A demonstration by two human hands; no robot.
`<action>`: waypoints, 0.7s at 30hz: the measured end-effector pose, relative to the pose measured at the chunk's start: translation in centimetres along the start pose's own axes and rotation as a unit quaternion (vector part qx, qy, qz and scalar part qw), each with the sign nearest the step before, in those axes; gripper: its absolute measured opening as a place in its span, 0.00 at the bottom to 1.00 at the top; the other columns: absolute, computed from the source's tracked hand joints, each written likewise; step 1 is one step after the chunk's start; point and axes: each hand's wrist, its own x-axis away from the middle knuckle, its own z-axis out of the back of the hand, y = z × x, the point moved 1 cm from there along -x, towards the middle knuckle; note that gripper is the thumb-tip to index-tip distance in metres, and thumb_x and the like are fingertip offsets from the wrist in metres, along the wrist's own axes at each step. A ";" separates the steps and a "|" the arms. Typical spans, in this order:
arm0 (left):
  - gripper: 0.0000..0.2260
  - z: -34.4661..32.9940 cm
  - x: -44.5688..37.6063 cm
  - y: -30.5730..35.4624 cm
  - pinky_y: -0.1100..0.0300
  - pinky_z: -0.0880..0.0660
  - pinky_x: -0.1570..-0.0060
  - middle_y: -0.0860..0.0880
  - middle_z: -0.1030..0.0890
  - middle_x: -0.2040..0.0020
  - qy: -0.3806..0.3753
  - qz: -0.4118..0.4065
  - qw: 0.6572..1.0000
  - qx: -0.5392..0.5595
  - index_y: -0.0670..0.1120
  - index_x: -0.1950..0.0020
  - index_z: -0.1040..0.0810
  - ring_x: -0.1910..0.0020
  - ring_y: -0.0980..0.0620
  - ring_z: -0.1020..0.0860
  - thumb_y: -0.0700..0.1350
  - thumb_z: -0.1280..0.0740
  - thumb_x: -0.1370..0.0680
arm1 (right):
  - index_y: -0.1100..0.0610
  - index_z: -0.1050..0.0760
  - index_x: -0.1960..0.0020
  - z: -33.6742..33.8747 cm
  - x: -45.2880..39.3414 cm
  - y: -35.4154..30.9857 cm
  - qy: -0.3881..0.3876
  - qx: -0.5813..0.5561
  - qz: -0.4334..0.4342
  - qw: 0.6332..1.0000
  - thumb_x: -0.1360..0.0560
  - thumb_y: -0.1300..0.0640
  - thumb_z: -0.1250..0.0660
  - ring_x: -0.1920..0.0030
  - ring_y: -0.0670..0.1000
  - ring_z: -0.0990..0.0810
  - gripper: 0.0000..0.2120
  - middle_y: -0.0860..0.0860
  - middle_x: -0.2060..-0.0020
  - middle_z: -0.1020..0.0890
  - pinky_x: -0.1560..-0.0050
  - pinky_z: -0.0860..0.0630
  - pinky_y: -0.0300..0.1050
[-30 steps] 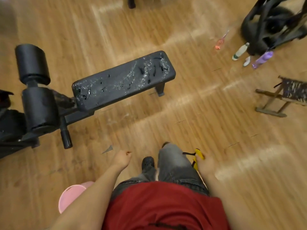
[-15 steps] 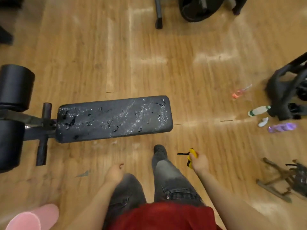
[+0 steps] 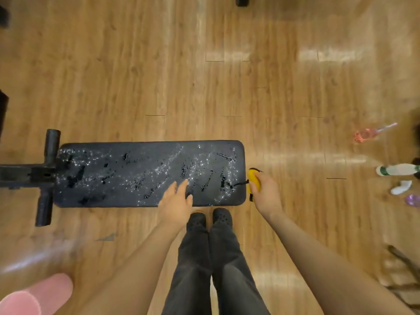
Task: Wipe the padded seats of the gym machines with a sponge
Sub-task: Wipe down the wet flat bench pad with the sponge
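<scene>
A black padded bench seat (image 3: 127, 173) lies across the floor in front of me, speckled with white foam and wet streaks. My left hand (image 3: 176, 201) reaches over its near edge with fingers straight, the tips on or just above the pad. My right hand (image 3: 266, 194) grips a yellow sponge (image 3: 252, 179) with a black strap, just off the seat's right end.
The bench's black metal frame (image 3: 45, 176) sticks out to the left. A pink bucket (image 3: 34, 296) stands at the bottom left. Bottles (image 3: 397, 170) and a pink sprayer (image 3: 366, 134) lie on the wood floor at the right. My feet (image 3: 209, 218) are close to the bench.
I have stepped up to the bench and both hands have risen: the left now reaches over the pad, and the right has brought the sponge to the seat's right end.
</scene>
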 end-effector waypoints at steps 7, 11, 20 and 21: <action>0.23 -4.0 -11.4 -1.8 0.49 0.43 0.27 0.46 0.49 0.21 0.082 -0.023 0.994 -0.064 0.54 0.22 0.45 0.23 0.45 0.50 0.53 0.46 0.17 | 0.62 0.27 0.35 -6.9 -10.4 0.6 0.047 0.052 0.080 0.994 0.21 0.59 0.38 0.34 0.55 0.31 0.16 0.56 0.35 0.26 0.34 0.47 0.31; 0.23 -6.1 -17.1 -2.7 0.48 0.46 0.26 0.45 0.51 0.21 0.141 -0.027 0.988 -0.063 0.54 0.22 0.46 0.22 0.44 0.52 0.53 0.47 0.17 | 0.60 0.34 0.28 -11.3 -15.4 -0.7 0.045 0.055 0.141 0.987 0.18 0.57 0.42 0.24 0.54 0.46 0.20 0.54 0.26 0.37 0.25 0.52 0.41; 0.23 -10.0 -20.8 -6.0 0.44 0.48 0.27 0.42 0.47 0.22 0.215 -0.066 0.970 -0.094 0.52 0.22 0.44 0.23 0.41 0.49 0.56 0.53 0.17 | 0.57 0.32 0.29 -14.6 -18.3 2.2 0.027 0.143 0.234 0.961 0.20 0.52 0.38 0.23 0.54 0.46 0.21 0.53 0.26 0.37 0.27 0.44 0.48; 0.23 -10.1 -20.9 -6.1 0.44 0.48 0.27 0.42 0.47 0.22 0.219 -0.067 0.969 -0.094 0.52 0.23 0.44 0.23 0.41 0.49 0.56 0.53 0.17 | 0.58 0.31 0.30 -14.0 -18.2 2.8 0.012 0.152 0.253 0.955 0.20 0.55 0.38 0.23 0.54 0.46 0.20 0.53 0.26 0.36 0.27 0.43 0.49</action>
